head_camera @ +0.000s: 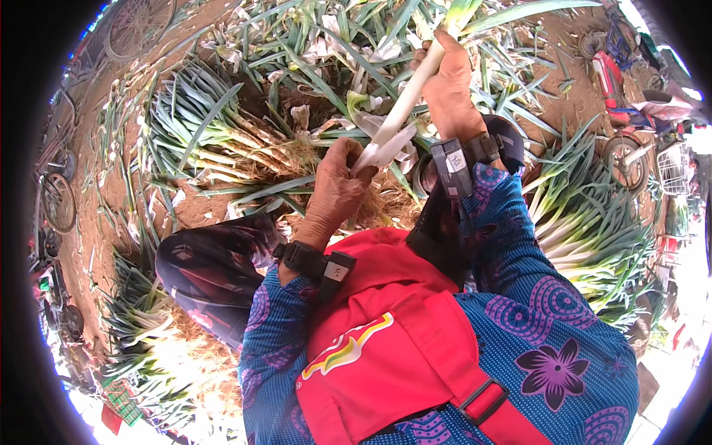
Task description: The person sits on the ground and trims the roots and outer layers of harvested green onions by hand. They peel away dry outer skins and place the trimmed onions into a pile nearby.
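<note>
A large Welsh onion (pixel 409 94) with a white stalk slants across the view in front of me. My right hand (pixel 453 83) is closed around its upper stalk, just below the green leaves. At the lower end, my left hand (pixel 342 178) pinches the stalk's base, where a loose pale outer layer (pixel 394 147) hangs away from the shaft. The tip of the base is hidden by my left fingers. Beside my left hand lies a heap of soil-stained Welsh onions (pixel 222 133) with roots on.
Stripped leaves and skins (pixel 356 50) litter the soil ahead. A pile of clean white-stalked onions (pixel 584 239) lies at my right, more rooted onions (pixel 144 317) at my left. A bicycle wheel (pixel 139 25) and a red scooter (pixel 612 89) stand farther off.
</note>
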The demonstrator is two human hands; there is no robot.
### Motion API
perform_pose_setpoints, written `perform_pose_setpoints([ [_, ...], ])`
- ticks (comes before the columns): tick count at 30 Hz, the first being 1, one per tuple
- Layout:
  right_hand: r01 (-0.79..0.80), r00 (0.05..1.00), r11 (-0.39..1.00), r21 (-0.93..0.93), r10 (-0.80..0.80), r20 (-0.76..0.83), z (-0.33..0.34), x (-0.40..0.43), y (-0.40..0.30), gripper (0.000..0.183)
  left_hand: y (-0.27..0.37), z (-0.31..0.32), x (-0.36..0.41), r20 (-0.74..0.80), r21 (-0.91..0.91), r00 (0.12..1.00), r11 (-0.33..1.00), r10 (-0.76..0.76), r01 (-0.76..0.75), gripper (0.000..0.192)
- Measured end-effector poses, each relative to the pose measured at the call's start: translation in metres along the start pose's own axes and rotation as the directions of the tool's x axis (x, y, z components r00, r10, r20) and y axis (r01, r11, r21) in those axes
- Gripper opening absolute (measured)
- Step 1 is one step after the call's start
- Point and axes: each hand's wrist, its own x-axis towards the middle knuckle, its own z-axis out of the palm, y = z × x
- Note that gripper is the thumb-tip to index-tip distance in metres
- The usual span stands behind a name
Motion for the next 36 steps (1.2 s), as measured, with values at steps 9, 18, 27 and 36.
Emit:
perform_pose_setpoints([
  [9,-0.009,0.998,1.000,0.016,0.010,-0.055,0.001,0.000,0.002,0.032,-0.007,0.006,0.000,-0.146,0.263,0.970,0.953,0.195,-0.152,0.034],
  [18,-0.013,0.984,0.998,0.063,0.024,-0.175,-0.003,0.000,0.003,0.031,-0.001,0.007,-0.001,-0.179,0.459,0.903,0.845,0.391,-0.275,0.036],
  [27,-0.054,0.995,0.970,0.237,0.033,0.091,0.008,0.005,-0.012,0.033,0.009,-0.017,0.005,-0.184,0.197,0.955,0.961,0.231,-0.195,0.043],
  [36,-0.053,0.954,0.978,0.201,-0.009,0.298,0.014,0.011,-0.020,0.028,0.022,-0.006,0.002,0.144,-0.507,0.989,0.855,-0.042,0.110,0.044],
])
